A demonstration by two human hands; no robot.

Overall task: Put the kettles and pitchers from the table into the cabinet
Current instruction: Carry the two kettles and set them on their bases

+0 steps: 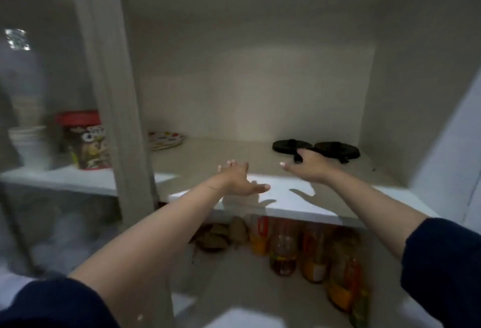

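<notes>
While both of your arms reach forward into the open cabinet (260,80), neither hand has hold of anything. Your left hand (239,178) is spread wide, palm turned inward, fingers extended, hovering just above the front part of the white shelf (299,202). Your right hand (307,167) is likewise spread, fingers loosely extended; its fingertips overlap the near edge of a black flat object (316,148) lying at the right rear of the shelf. Whether they actually touch it, you cannot tell from this view. The black object looks like two round discs side by side; the blur hides what it is.

No kettle or pitcher shows anywhere in view; the middle of the shelf between your hands is bare.

Other observations:
- A patterned plate (166,139) with coloured spots lies flat at the left rear of the same shelf.
- Behind the glass door (39,93) on the left stand a red-lidded canister (86,140) and a stack of white cups (28,143), side by side on a shelf.
- Below the shelf, a row of bottles (312,252) with orange and yellow contents stands upright; brownish items sit to their left, too blurred to name.
- Dark blue sleeves (442,262) are pushed up both forearms.
</notes>
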